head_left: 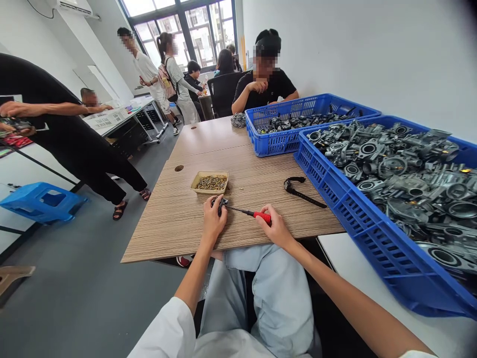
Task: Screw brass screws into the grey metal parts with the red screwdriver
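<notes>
Near the front edge of the wood-grain table (164, 219), my left hand (213, 219) is closed around a small dark metal part (222, 203). My right hand (275, 224) grips the red handle of a screwdriver (263, 217). Its dark shaft points left, and the tip reaches the metal part; the exact contact point is too small to make out. Just beyond my left hand sits a beige tray (194, 188) holding many small brass-coloured screws (211, 183). A black wristwatch (298, 192) lies to the right of the tray.
Two blue crates (268, 144) (335, 211) filled with metal parts stand along the right side. A person in black (264, 84) sits across the table, beside a coiled metallic bundle (238, 120). Another person stands at the left near a blue stool (40, 201).
</notes>
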A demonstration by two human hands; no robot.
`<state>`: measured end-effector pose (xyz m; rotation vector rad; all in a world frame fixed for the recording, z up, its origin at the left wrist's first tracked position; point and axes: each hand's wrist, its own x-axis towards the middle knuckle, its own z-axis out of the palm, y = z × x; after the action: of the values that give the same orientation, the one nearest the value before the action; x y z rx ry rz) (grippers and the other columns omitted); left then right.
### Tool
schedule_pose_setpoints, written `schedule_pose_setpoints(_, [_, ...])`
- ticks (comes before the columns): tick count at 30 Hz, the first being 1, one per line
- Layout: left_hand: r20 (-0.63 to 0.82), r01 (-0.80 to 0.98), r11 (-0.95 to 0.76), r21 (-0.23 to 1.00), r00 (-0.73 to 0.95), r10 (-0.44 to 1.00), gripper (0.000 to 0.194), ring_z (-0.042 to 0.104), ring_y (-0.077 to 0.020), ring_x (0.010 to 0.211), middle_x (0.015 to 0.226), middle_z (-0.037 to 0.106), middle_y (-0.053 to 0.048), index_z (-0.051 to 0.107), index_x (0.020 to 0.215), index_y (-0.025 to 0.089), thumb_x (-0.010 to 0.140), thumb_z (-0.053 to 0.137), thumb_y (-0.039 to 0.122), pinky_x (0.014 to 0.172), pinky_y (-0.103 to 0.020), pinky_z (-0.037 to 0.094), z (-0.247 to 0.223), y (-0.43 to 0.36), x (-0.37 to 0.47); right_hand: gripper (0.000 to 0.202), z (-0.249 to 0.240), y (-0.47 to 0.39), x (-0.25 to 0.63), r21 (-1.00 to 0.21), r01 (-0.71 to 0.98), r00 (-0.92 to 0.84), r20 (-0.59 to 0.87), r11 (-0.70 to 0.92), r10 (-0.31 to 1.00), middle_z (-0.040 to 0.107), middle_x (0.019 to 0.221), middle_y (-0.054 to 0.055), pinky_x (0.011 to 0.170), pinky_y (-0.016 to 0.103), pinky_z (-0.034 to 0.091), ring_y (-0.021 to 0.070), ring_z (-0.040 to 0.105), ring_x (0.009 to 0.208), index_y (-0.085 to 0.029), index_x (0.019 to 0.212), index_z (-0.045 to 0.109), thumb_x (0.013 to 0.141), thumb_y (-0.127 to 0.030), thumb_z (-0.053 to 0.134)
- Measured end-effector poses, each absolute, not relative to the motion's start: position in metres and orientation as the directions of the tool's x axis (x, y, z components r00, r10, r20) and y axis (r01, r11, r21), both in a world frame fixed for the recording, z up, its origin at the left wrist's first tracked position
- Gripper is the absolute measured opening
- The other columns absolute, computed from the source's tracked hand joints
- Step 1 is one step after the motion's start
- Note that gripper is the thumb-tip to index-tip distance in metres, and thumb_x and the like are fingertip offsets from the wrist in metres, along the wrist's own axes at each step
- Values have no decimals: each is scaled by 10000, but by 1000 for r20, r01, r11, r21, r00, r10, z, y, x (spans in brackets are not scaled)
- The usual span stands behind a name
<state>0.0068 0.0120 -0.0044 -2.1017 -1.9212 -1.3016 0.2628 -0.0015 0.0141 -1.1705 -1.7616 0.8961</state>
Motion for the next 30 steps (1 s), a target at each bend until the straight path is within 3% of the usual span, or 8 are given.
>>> schedule_pose_setpoints(4, [563, 822, -251, 511, -99, 820, 455, 530, -288, 1274, 1325, 559, -126, 614, 1386, 251, 943, 528, 196, 1149, -491, 434, -5, 12, 7, 229, 15, -2, 263, -880, 349, -237, 250, 322, 939, 505, 619, -63, 549, 281, 343, 167, 498, 548, -242, 1002, 457, 954, -431, 578])
schedule_pose_setpoints(13, [567, 826, -251, 505, -98, 818, 520, 528, -300, 1264, 1324, 553, -125, 610, 1389, 246, 874, 597, 175, 1143, -492, 439, -5, 12, 7, 270, 8, 2, 262, -912, 326, -214, 185, 249, 959, 513, 592, -49, 526, 279, 346, 170, 503, 537, -254, 894, 468, 987, -497, 541])
schedule_pose_setpoints(21, [570, 829, -250, 500, -98, 816, 478, 530, -296, 1261, 1313, 556, -130, 608, 1389, 237, 914, 575, 192, 1137, -492, 441, -4, 12, 7, 249, 13, -1, 263, -871, 367, -250, 247, 328, 936, 490, 630, -71, 583, 284, 352, 165, 490, 554, -243, 1009, 451, 949, -434, 599])
schedule_pose_setpoints(30, [574, 827, -255, 502, -97, 813, 494, 529, -296, 1256, 1310, 551, -127, 611, 1385, 235, 894, 596, 193, 1141, -483, 438, -6, 13, 6, 291, 10, 2, 262, -862, 393, -235, 243, 321, 941, 488, 630, -51, 597, 288, 343, 162, 467, 575, -242, 865, 474, 996, -497, 520])
